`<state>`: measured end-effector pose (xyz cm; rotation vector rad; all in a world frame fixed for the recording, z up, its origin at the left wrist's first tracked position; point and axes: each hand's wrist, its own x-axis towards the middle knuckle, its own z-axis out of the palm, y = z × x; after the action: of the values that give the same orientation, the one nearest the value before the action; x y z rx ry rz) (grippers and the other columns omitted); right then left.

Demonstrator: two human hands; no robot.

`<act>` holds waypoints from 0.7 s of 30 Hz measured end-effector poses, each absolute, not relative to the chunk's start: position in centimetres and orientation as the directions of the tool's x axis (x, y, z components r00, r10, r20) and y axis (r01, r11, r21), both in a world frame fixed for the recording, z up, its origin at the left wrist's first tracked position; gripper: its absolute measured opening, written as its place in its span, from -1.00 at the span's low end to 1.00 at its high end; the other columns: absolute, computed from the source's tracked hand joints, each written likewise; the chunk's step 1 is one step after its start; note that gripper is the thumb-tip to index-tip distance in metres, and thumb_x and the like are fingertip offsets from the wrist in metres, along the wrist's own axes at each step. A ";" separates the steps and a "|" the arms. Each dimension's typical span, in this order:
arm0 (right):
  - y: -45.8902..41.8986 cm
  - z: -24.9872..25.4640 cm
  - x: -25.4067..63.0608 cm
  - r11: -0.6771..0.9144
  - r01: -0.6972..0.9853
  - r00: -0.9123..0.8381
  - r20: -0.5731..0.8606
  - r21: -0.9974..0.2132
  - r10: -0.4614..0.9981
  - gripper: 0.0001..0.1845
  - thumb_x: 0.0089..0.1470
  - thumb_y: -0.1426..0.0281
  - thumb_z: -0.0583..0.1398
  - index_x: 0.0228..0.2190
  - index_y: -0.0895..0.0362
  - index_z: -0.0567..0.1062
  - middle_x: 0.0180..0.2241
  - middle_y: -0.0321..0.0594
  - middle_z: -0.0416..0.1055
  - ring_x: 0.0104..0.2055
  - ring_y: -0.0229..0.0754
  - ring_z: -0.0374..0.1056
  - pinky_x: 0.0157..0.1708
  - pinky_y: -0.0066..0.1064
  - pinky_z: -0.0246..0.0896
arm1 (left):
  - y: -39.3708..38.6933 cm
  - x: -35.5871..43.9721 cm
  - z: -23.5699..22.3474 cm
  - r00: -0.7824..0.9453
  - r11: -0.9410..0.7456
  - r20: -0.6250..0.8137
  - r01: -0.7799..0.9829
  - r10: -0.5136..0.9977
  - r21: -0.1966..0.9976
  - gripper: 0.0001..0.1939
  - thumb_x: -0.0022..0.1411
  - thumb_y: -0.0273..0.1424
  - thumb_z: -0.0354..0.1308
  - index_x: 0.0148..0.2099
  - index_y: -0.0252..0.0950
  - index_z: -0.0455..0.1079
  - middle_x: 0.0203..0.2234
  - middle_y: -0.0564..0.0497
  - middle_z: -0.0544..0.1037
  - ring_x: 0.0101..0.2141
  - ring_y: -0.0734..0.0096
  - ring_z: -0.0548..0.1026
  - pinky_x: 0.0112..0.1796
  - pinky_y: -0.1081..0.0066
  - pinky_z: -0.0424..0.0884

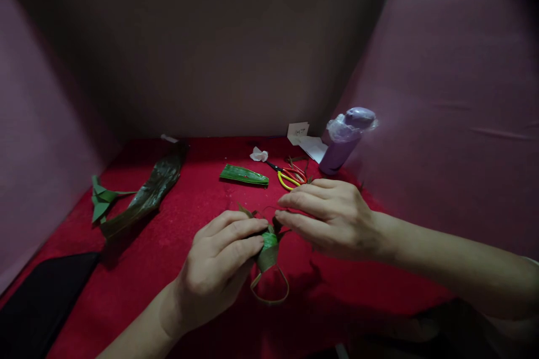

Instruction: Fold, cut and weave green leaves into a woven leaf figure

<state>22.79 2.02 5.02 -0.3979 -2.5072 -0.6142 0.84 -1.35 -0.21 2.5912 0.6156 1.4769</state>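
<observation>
My left hand (227, 258) is closed around a small folded leaf bundle (268, 253), bright green on top and wrapped with a duller leaf band. A thin loop (269, 302) curves out from its near end, and brown leaf tips poke up at the far end. My right hand (326, 213) comes in from the right, its fingers long and close together, with the fingertips at the bundle's far end by dark thin strips. The thumb is hidden, so what it pinches cannot be made out. Just beyond the right fingers lie scissors (291, 177) with red and yellow handles.
On the red cloth (189, 269) lie a cut green leaf piece (244, 175), a crumpled white tissue (258, 154), a long dark leaf (147, 196) and a folded green leaf shape (103, 199). White papers (314, 148) and a purple bottle (343, 146) stand back right. A black flat item (46, 303) lies front left.
</observation>
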 end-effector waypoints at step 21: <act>0.1 5.0 20.6 0.866 0.473 -0.828 0.417 0.161 0.375 -0.82 0.10 0.51 0.04 -0.46 0.19 0.42 -0.55 -0.29 0.29 -0.55 -0.30 0.10 -0.54 -0.40 -0.10 | -1.3 0.4 -0.8 0.482 -0.899 0.767 0.327 0.424 0.291 -0.75 0.05 -0.69 0.11 -0.19 -0.36 0.39 -0.16 -0.23 0.55 -0.23 0.24 0.47 -0.21 0.19 0.41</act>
<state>20.62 0.06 5.02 -0.6287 -2.6630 -0.3647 0.45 -1.30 -0.76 2.6125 0.6640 1.3975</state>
